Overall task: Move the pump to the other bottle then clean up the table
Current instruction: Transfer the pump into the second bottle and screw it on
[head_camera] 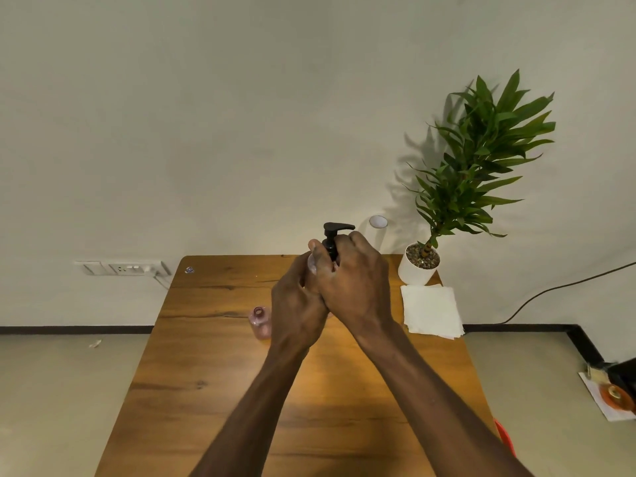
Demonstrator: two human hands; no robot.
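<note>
the wooden table (213,390) carries a potted plant (419,266) and a stack of paper napkins (430,309) at its far right. both hands meet over the middle: the left hand (296,311) is wrapped around a clear bottle (311,264), mostly hidden, and the right hand (354,280) is closed on the collar of the black pump (333,237), whose long axis stands upright, nozzle pointing right. an open pink bottle (260,321) stands just left of the left hand.

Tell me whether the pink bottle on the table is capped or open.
Open. The pink bottle stands upright with a bare round mouth; the black pump is at the clear bottle held in both hands.
</note>
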